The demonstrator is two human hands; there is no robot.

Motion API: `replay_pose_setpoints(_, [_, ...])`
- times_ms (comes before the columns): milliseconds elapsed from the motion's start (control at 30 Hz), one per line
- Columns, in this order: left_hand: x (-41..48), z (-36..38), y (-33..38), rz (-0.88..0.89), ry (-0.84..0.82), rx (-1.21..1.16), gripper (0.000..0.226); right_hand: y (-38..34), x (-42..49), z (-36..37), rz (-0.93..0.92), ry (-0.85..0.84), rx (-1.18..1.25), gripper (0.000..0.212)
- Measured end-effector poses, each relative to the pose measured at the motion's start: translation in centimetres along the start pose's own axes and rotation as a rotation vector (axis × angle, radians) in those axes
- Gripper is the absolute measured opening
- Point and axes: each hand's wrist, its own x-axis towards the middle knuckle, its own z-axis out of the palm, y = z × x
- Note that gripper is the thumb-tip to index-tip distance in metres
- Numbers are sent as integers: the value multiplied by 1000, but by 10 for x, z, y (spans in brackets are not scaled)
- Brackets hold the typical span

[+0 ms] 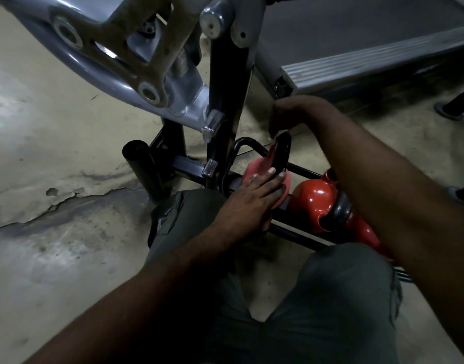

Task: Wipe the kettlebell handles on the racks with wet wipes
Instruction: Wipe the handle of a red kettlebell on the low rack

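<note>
My left hand (251, 195) lies flat-fingered on the red kettlebell (254, 166) while my right hand (291, 114) curls over its black handle (282, 152).

Cracked concrete floor (54, 143), grey treadmill (357, 61)

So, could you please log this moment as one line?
left hand rests on pink kettlebell | right hand at handle top, grip unclear

A grey-painted machine frame (99, 74) with bolted joints is shown above a stained, cracked concrete floor (54, 179), with a ribbed treadmill deck (370, 64) at upper right and a shoe (447, 111) at the right edge.
</note>
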Motion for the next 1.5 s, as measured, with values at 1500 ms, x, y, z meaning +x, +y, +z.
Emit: replay_pose_setpoints(1500, [0,0,5,-29,38,-38,60,33,-51,120,354,150,2065,29])
